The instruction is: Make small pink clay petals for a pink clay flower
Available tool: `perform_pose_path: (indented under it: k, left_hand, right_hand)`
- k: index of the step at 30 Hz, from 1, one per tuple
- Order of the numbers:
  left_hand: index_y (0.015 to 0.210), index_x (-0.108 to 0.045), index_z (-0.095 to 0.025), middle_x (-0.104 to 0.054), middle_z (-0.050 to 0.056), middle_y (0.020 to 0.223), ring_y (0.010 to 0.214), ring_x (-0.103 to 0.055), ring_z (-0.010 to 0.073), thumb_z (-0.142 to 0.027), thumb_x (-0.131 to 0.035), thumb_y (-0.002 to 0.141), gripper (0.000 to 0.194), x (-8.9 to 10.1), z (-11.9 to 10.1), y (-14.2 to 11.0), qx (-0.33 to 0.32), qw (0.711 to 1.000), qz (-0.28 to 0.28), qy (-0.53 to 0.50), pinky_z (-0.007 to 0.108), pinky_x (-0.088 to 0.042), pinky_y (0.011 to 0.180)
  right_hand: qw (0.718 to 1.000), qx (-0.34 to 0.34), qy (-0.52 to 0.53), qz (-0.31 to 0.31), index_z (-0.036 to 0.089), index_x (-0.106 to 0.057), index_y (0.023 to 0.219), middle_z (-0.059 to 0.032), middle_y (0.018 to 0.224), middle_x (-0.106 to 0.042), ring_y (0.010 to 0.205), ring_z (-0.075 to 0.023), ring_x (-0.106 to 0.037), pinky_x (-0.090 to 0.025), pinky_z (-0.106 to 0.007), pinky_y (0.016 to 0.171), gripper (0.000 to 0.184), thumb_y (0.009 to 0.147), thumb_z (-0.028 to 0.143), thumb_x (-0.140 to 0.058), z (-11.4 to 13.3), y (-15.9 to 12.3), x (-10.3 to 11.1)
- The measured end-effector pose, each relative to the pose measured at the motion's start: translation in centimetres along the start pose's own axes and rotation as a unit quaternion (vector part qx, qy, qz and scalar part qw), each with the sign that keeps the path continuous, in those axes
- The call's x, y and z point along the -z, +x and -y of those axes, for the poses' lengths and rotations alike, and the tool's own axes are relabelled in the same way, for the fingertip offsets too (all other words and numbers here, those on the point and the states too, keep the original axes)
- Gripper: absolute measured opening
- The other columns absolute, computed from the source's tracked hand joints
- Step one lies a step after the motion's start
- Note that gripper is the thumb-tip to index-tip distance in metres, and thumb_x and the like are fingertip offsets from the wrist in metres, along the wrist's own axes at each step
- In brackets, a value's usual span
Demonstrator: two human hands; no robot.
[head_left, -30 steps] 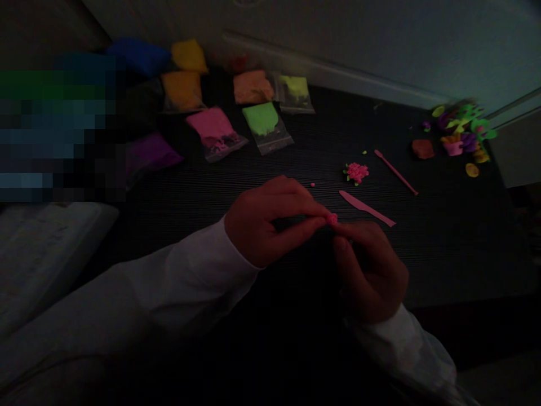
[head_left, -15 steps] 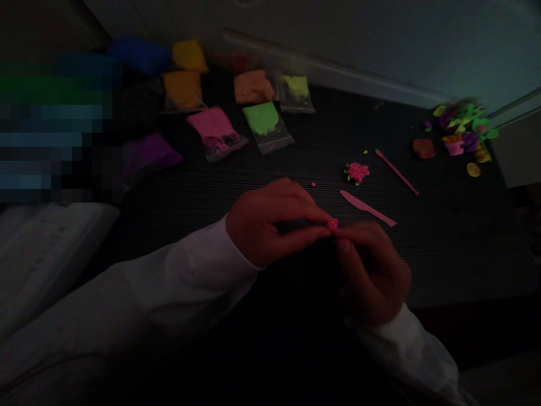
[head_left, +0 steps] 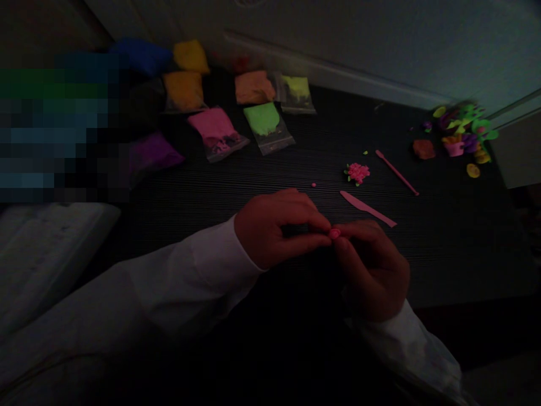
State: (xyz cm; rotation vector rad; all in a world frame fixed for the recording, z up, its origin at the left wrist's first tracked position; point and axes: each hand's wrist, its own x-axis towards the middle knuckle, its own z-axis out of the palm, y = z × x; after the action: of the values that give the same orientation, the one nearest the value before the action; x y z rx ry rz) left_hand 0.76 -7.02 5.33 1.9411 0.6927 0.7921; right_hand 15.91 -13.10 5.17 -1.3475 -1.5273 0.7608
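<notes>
- Clay piece [head_left: 335, 233], small and pink, sits between the fingertips of both hands; its curled, ringed face turns up toward the camera.
- Its outline is nearly round, slightly wider from side to side (the light is too dim to tell a long axis surely).
- The left hand [head_left: 279, 228] pinches its left side, thumb and forefinger tips drawn close around it.
- The right hand [head_left: 374, 270] pinches its right side with thumb and forefinger; its other fingers curl in toward the palm.
- Just beyond the right hand lies a pink knife [head_left: 367, 208], slanting from upper left to lower right.
- Behind that are a pink flower [head_left: 357, 173] and a thin pink stick [head_left: 397, 173] at a similar slant; a pink ball [head_left: 313, 185] lies beyond the left hand.
- Tabletop [head_left: 456, 242] stretches from the right hand toward the right edge.
- At the back, the wall [head_left: 338, 53] bounds the table, with the green bag [head_left: 262, 119] and pink bag [head_left: 213, 127] in front of it.
</notes>
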Motion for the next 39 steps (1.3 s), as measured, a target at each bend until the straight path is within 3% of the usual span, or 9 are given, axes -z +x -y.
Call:
perform_pose_path:
  k: [10, 25, 33, 36, 39]
  left_hand:
    - [0.076, -0.062, -0.017, -0.059, 0.001, 0.070, 0.064, -0.054, 0.0098, -0.021, -0.057, 0.062, 0.015, -0.4, 0.3, 0.2, 0.076, 0.990, 0.007, -0.118, 0.020, -0.041, 0.059]
    - [0.070, -0.061, -0.017, -0.058, 0.000, 0.065, 0.059, -0.052, 0.0101, -0.026, -0.056, 0.062, 0.013, -0.8, 0.3, 0.0, 0.104, 0.984, -0.012, -0.145, 0.022, -0.040, 0.056]
    - [0.070, -0.059, -0.014, -0.059, 0.000, 0.069, 0.066, -0.054, 0.0095, -0.020, -0.058, 0.061, 0.011, -0.9, 0.0, 0.2, 0.173, 0.948, 0.007, -0.266, 0.021, -0.042, 0.062]
    - [0.068, -0.059, -0.014, -0.060, 0.000, 0.067, 0.064, -0.054, 0.0087, -0.019, -0.058, 0.061, 0.009, -0.9, -0.1, 0.4, 0.188, 0.937, -0.009, -0.293, 0.020, -0.042, 0.060]
    - [0.067, -0.059, -0.014, -0.061, 0.000, 0.065, 0.061, -0.054, 0.0081, -0.020, -0.059, 0.060, 0.009, -0.6, 0.2, 0.5, 0.199, 0.933, -0.029, -0.299, 0.019, -0.042, 0.057]
  right_hand:
    - [0.998, -0.021, 0.055, -0.019, 0.020, -0.055, 0.079, 0.0003, 0.074, -0.053, 0.070, -0.0107, -0.049, -0.039, -0.027, 0.061, 0.011, 0.070, 0.016, -0.049, -0.1, 0.0, -0.2]
    - [0.997, -0.033, 0.069, 0.018, 0.020, -0.054, 0.082, 0.0003, 0.074, -0.051, 0.069, -0.0103, -0.048, -0.040, -0.026, 0.061, 0.015, 0.067, 0.018, -0.052, -0.1, 0.0, 0.0]
    - [0.996, -0.026, 0.081, 0.013, 0.020, -0.053, 0.084, 0.0000, 0.075, -0.051, 0.070, -0.0105, -0.048, -0.039, -0.026, 0.061, 0.016, 0.068, 0.016, -0.050, -0.3, -0.1, -0.2]
    - [0.999, -0.016, 0.048, 0.011, 0.020, -0.051, 0.091, -0.0003, 0.075, -0.050, 0.069, -0.0106, -0.048, -0.040, -0.026, 0.060, 0.022, 0.070, 0.019, -0.048, -0.3, -0.2, 0.0]
    - [0.995, 0.038, -0.091, -0.023, 0.020, -0.052, 0.092, -0.0015, 0.080, -0.049, 0.073, -0.0121, -0.047, -0.039, -0.030, 0.066, 0.024, 0.069, 0.020, -0.049, -1.4, 1.1, 2.1]
